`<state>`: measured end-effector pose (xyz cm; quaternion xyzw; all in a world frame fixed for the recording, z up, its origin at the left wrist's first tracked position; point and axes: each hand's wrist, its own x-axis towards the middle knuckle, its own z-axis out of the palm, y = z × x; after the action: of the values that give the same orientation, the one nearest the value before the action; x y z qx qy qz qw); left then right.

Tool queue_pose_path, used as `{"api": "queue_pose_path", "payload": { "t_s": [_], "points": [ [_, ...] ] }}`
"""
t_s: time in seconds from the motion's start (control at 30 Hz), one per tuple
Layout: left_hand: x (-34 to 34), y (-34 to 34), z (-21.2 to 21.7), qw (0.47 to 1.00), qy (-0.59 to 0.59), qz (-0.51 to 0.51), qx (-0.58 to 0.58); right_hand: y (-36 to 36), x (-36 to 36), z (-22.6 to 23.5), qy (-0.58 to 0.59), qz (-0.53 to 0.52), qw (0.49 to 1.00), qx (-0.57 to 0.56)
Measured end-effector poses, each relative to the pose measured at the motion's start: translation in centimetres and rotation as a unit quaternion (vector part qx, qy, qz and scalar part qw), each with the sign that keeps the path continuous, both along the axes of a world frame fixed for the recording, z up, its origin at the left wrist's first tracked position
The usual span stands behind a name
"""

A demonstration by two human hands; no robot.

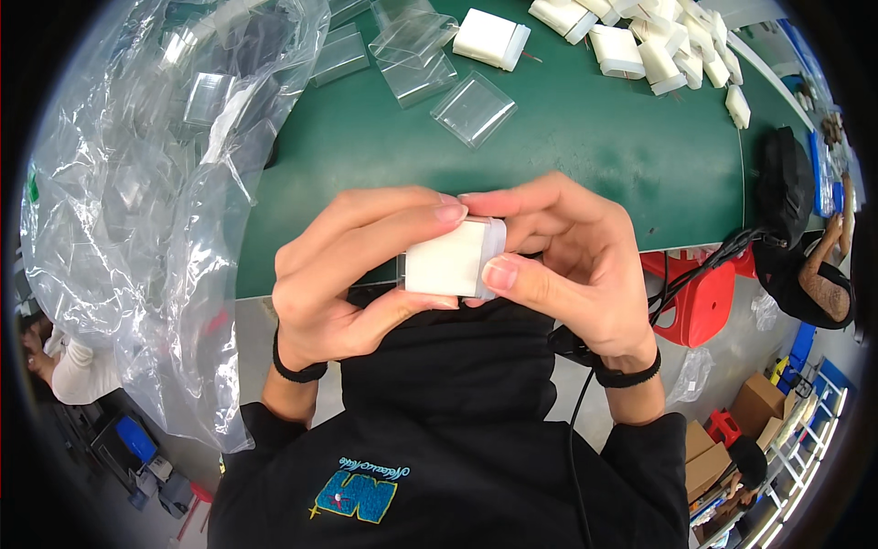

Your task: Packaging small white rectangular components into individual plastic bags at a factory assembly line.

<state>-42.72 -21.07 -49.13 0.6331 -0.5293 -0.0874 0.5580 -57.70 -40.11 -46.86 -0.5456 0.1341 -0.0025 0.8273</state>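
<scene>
Between both hands I hold a small white block point(445, 260) with a pale translucent cap at its right end; a clear sleeve edge shows at its left end. My left hand point(352, 270) grips the block's left part, fingers along the far side and thumb along the near side. The thumb of my right hand point(572, 261) presses on the capped end, its fingers curled behind. Beyond the hands, a clear plastic sleeve point(474, 109) lies on the green table point(585, 156). A similar white block point(491, 39) with thin wires lies farther back.
A heap of white blocks point(657, 41) lies at the back right. More clear sleeves point(413, 69) lie at the back, beside a large clear plastic bag point(155, 201) on the left. A red stool point(700, 302) and black cables point(709, 261) are at right. Other people work at both sides.
</scene>
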Motion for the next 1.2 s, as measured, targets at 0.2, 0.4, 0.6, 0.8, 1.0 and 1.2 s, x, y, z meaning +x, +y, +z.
{"api": "queue_pose_path", "payload": {
  "t_s": [0.2, 0.4, 0.6, 0.8, 1.0, 1.2],
  "points": [
    [-1.0, 0.2, -0.9, 0.997, 0.015, 0.081, -0.005, 1.5, 1.0, -0.4, -0.015, -0.068, 0.998, -0.006],
    [-1.0, -0.5, -2.0, 0.987, -0.037, 0.126, -0.094, 2.0, 1.1, -0.6, -0.042, -0.09, 0.995, 0.015],
    [-1.9, -0.6, -0.9, 0.982, -0.125, 0.134, -0.051, 1.2, 0.3, -0.6, -0.018, -0.094, 0.995, 0.011],
    [-2.5, -0.7, -1.0, 0.988, -0.083, 0.131, -0.028, -0.1, -0.2, -0.6, 0.016, -0.038, 0.999, -0.001],
    [-1.9, -1.1, 2.2, 0.991, -0.066, 0.102, 0.061, -2.2, -0.5, 1.6, 0.022, -0.107, 0.985, -0.132],
    [-1.5, -1.7, 1.7, 0.961, -0.217, 0.079, 0.153, -7.5, 3.2, 5.2, 0.032, -0.115, 0.967, -0.224]
  ]
}}
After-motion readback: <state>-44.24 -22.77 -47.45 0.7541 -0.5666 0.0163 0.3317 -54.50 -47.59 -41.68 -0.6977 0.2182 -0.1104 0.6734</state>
